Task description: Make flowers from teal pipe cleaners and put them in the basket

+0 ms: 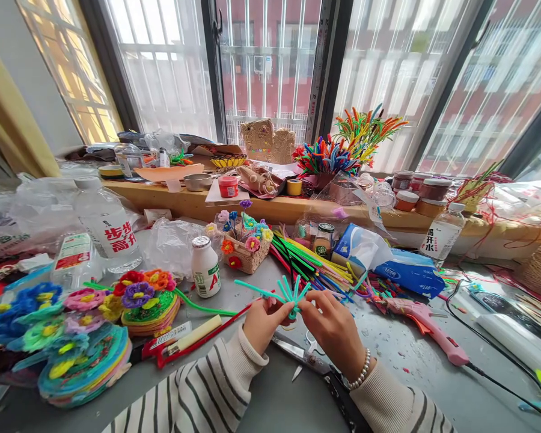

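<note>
My left hand (262, 322) and my right hand (334, 329) meet over the grey table, both pinched on a teal pipe-cleaner piece (288, 291) whose short ends fan out like spokes. One long teal end sticks out to the left. Both wrists wear striped sleeves, and a bead bracelet (359, 374) is on the right wrist. Scissors (303, 353) lie on the table just under my hands.
Stacks of pipe-cleaner flower coasters (79, 355) fill the left side. A white bottle (205, 266), a small flower basket (244, 248), loose coloured pipe cleaners (311, 258), a tissue pack (406, 270) and a pink glue gun (426, 322) surround my hands. The window sill holds jars and more pipe cleaners (351, 144).
</note>
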The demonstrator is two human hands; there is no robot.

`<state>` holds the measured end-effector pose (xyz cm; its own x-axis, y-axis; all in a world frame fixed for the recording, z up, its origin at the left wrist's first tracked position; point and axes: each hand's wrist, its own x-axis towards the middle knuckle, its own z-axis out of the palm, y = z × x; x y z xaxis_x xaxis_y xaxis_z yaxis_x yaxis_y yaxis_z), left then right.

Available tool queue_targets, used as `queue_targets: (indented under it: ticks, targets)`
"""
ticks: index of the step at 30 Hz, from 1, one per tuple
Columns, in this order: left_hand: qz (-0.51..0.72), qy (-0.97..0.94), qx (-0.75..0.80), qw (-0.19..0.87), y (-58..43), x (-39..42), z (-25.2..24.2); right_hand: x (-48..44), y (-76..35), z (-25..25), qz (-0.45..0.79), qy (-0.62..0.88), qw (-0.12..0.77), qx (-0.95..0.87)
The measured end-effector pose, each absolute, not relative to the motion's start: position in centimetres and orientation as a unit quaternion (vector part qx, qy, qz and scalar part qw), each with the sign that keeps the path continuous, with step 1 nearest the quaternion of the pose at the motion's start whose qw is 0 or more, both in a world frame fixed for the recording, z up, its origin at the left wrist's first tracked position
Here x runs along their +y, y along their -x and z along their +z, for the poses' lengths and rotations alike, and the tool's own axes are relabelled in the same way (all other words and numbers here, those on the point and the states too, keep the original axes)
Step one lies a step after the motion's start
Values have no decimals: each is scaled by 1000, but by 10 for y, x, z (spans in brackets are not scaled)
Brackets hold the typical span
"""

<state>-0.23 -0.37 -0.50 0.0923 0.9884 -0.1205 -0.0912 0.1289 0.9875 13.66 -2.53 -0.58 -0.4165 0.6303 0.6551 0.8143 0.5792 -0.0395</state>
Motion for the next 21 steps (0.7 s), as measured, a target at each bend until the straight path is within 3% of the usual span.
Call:
queue_targets:
  ticks: [3, 6, 9, 12, 14, 16, 21]
  targets:
    - [469, -491, 484, 552, 3, -4, -7, -27, -134, -5, -130, 434, 311, -835]
    - [479, -552, 488, 477, 5, -4, -6, -29, -128, -5, -46, 470, 366, -802]
    - [486, -645, 465, 361, 9, -6, -3, -30, -121, -4, 114, 512, 447, -725]
    - [469, -715, 420, 305, 13, -6, -2, -30, -118, -4, 398, 519, 494, -573]
    - [458, -737, 393, 305, 15, -6, -2, -28, -118, -5, 580, 483, 474, -453]
    - [459, -733, 389, 318, 14, -5, -2, -28, -119, -6, 672, 442, 451, -387]
    - [489, -614, 452, 424, 9, -3, 1, -27, -125, -5, 689, 403, 459, -391]
